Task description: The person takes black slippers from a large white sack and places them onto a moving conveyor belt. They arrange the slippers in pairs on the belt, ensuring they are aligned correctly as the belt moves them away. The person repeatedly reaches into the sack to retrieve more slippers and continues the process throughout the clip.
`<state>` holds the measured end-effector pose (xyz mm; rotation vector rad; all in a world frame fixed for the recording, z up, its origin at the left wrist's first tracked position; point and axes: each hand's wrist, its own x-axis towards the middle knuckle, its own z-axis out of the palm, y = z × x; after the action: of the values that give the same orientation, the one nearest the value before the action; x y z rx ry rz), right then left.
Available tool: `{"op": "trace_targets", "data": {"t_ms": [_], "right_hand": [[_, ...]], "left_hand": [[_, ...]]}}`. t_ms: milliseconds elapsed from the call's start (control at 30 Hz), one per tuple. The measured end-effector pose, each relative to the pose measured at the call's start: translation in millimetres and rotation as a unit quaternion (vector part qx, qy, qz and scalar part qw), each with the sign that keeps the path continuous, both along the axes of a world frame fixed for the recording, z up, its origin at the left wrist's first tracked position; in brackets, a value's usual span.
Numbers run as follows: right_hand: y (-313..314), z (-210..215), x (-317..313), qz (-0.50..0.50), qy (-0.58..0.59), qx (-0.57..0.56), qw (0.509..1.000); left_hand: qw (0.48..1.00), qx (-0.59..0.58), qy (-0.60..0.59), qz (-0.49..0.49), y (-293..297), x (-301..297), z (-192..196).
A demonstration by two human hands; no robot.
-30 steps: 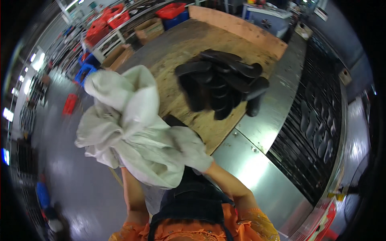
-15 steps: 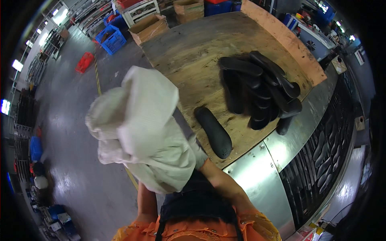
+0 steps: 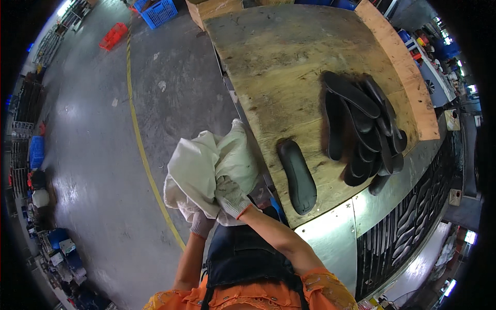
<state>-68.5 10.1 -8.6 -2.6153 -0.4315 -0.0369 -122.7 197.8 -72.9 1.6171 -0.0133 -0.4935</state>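
Observation:
A bunched white cloth (image 3: 191,168) hangs in front of my body, left of the table edge. My right hand (image 3: 231,197), in a pale knitted glove, is closed on its near right side. Also gloved, my left hand (image 3: 202,224) grips the cloth from below, with its fingers hidden under the folds. A single black shoe insole (image 3: 297,178) lies apart on the wooden tabletop, right of the cloth. Farther right, a loose pile of black insoles (image 3: 356,132) overlaps in several layers.
The worn wooden table (image 3: 274,67) has a raised board (image 3: 408,72) along its far right side and a metal strip (image 3: 330,225) at its near edge. Dark slotted metalwork (image 3: 408,217) borders the strip. Left on the floor are a yellow line (image 3: 138,134), a red basket (image 3: 113,36) and a blue crate (image 3: 157,13).
The cloth has come down lower and closer to my body, and looks more gathered. Both gloved hands now show at it. The view has shifted, while the insoles stay on the table.

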Motion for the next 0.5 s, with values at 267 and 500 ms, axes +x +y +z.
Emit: {"op": "trace_targets", "data": {"t_ms": [267, 500], "right_hand": [[26.5, -39.2, -31.6, -0.022, -0.018, -0.289, 0.957], [-22.8, 0.5, -29.1, 0.039, 0.059, 0.019, 0.997]], "left_hand": [[0.79, -0.407, 0.401, 0.222, -31.1, 23.5, 49.7], [0.838, -0.289, 0.427, 0.18, 8.2, 47.1, -118.4]]}}
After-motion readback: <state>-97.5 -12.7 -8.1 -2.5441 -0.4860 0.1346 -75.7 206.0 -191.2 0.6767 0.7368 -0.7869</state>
